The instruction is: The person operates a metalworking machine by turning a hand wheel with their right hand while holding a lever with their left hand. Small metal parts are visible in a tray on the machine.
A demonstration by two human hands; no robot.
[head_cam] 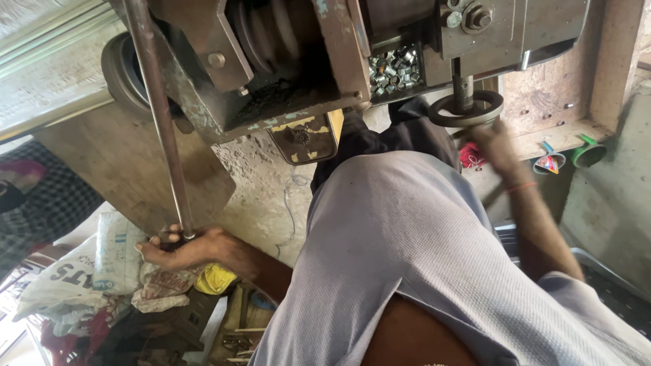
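A person in a grey shirt (407, 257) works a heavy, worn metal machine (203, 102) with both hands, seen from above. The left hand (186, 247) is curled tight around the lower end of a long steel lever (163, 115), fingers (166, 237) wrapped fully round it, just above a heap of printed sacks (102, 264) and a yellow cloth (215, 279). The lever runs up and to the left to the machine's frame, close to a grooved belt pulley (271, 27).

The right hand (491, 146), wearing a thin red wristband (521, 186), is at the lower edge of a round black handwheel (466, 108) under the machine's head. It is blurred by motion, so it cannot be told whether the fingers are closed on the rim or only brushing it. A tray of small metal sleeves (393, 68) sits in the machine beside the wheel's shaft, and 2 funnels (587, 152) stand on a ledge to the right.

The risks look to be these. The 2 hands are well apart and the right one is moving fast, so a pull on the lever while those fingers are near the spindle could pinch them. The pulley appears to be unguarded, and the loose shirt or a sleeve could be drawn toward it. The sacks and cloth lie directly under the left hand and could snag the knuckles or block the lever's travel. An oily grip could slip off the smooth bar.
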